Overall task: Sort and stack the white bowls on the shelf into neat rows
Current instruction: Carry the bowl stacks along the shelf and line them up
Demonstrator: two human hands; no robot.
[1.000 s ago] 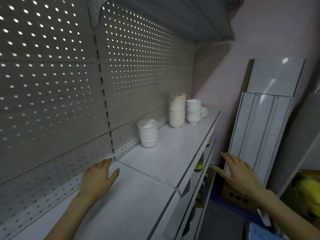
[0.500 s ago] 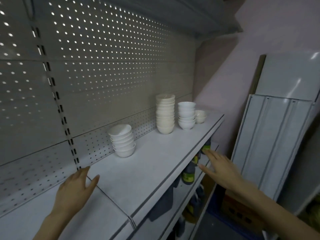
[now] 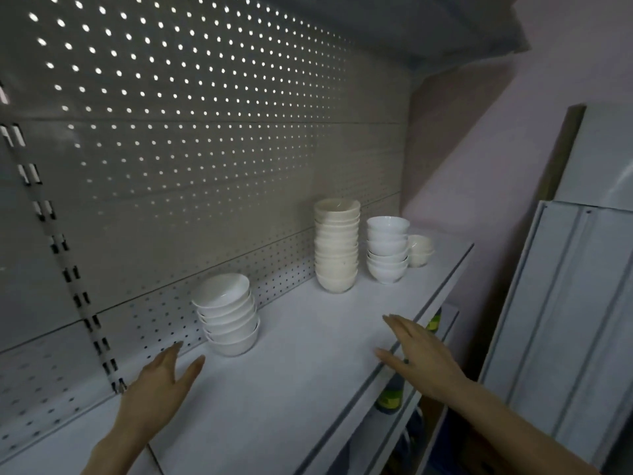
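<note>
On the white shelf stand white bowls in stacks. A short leaning stack is nearest, against the perforated back panel. Farther along rise a tall cream stack and a shorter white stack, with a small low stack behind it near the wall. My left hand hovers open over the shelf, just left of and below the nearest stack, touching nothing. My right hand is open with fingers straight, above the shelf's front edge, holding nothing.
A perforated metal back panel runs behind the shelf, with a slotted upright at left. Dark bottles with green labels stand on a lower shelf. White panels lean against the pink wall at right. Another shelf hangs overhead.
The view has moved closer to the bowls. Both hands have advanced along the shelf: the left nears the closest stack, the right has risen from beside the lower shelf to the front edge.
</note>
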